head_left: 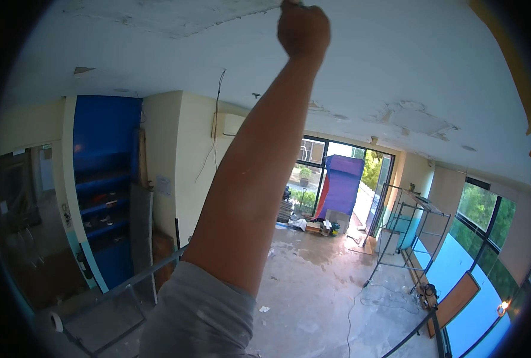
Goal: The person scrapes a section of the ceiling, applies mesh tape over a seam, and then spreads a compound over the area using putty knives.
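Note:
My left arm stretches up across the middle of the view, in a short grey sleeve (203,310). At its end my left hand (304,33) is closed, raised to the white ceiling (194,65). Only a sliver of what it grips shows at the top edge, too little to name. Close to the hand, a rough grey patch (176,15) with a ragged edge runs across the ceiling. My right hand is out of view.
Metal rails (128,292) stand low on the left, near a blue shelf unit (107,179). A loose wire (217,113) hangs from the ceiling. To the right are a scaffold frame (408,227), a cable (350,316) on the floor and a brown board (456,301).

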A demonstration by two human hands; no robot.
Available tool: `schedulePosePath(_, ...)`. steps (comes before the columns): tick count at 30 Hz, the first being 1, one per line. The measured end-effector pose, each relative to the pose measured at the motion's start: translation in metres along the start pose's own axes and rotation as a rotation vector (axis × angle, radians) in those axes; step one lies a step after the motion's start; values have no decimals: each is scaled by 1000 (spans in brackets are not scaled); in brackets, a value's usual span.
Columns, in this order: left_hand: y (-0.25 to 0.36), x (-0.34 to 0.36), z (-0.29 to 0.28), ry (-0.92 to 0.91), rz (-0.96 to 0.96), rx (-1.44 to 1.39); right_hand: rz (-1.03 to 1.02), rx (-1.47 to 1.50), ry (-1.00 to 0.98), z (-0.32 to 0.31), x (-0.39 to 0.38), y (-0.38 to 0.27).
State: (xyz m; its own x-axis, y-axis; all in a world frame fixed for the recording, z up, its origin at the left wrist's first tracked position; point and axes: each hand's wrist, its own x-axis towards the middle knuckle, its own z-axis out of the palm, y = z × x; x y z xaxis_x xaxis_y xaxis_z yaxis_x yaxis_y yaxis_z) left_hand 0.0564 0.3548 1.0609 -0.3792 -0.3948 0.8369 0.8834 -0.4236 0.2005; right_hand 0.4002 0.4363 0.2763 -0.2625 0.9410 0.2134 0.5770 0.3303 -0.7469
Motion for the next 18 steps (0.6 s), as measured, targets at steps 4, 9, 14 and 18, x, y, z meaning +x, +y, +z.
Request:
schedulePosePath(4, -27, 40, -20, 213, 8, 81, 3, -1, -1, -2, 2, 0)
schedulePosePath(9, -11, 94, -31, 179, 20, 236, -2, 8, -1, -1, 4, 1)
schedulePosePath(14, 74, 76, -24, 109, -235, -88, -23, 18, 2, -5, 4, 2)
schedulePosePath(18, 60, 30, -4, 77, 91, 54, -11, 12, -18, -3, 5, 3)
